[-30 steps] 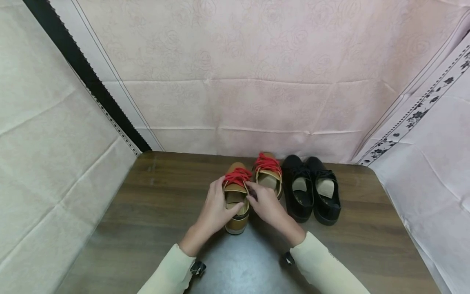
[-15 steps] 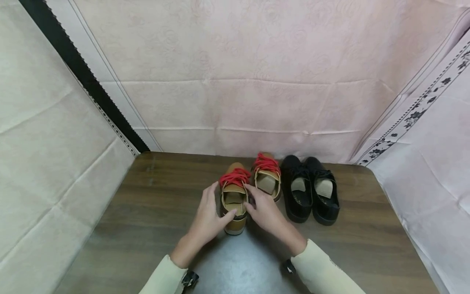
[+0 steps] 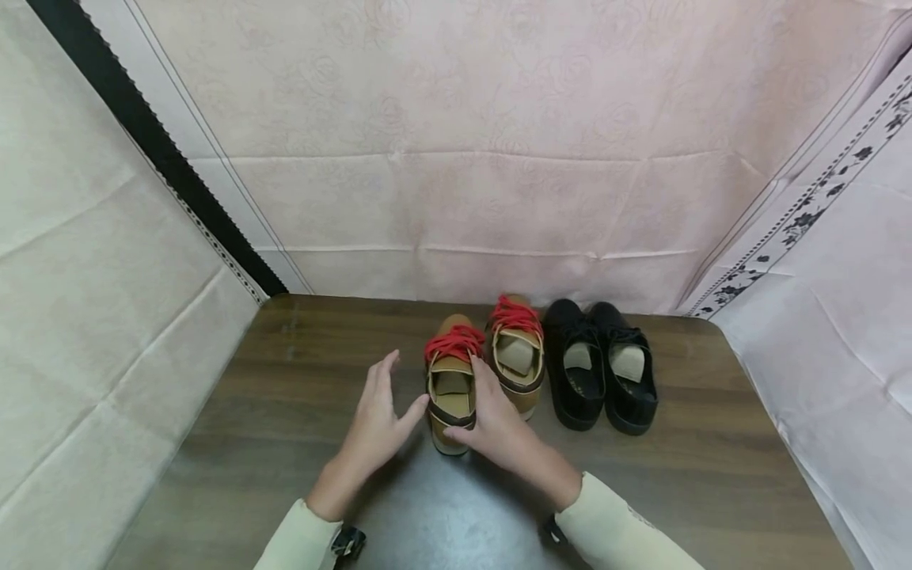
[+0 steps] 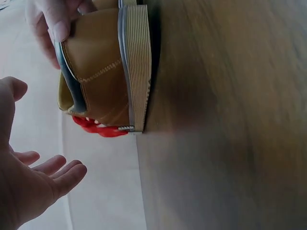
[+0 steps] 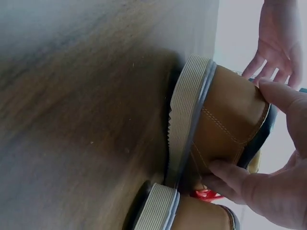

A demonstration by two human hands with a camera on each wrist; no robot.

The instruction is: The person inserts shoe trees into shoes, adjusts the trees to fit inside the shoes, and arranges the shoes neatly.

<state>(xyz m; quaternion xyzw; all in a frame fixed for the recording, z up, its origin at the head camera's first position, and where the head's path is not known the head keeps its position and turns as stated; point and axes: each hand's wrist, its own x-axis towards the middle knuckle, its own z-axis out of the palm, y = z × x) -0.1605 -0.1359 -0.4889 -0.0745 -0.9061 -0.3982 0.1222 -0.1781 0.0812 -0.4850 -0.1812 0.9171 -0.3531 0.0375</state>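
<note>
A tan lace-up shoe with red laces stands on the wooden table, toe away from me. My right hand touches this shoe: its thumb is at the heel and its fingers lie along the right side, as the right wrist view shows on the tan leather. Off to the left, my left hand is apart from the shoe, fingers spread and holding nothing; the left wrist view shows a gap between this hand and the shoe. The matching tan shoe stands close on the right.
A pair of black lace-up shoes stands to the right of the tan pair. Behind the table hangs a pale patterned cloth. More cloth covers the left and right sides.
My left hand has let go of the near tan shoe and moved left and down. The right hand has moved slightly left, its thumb toward the heel. The shoe's heel has shifted slightly left.
</note>
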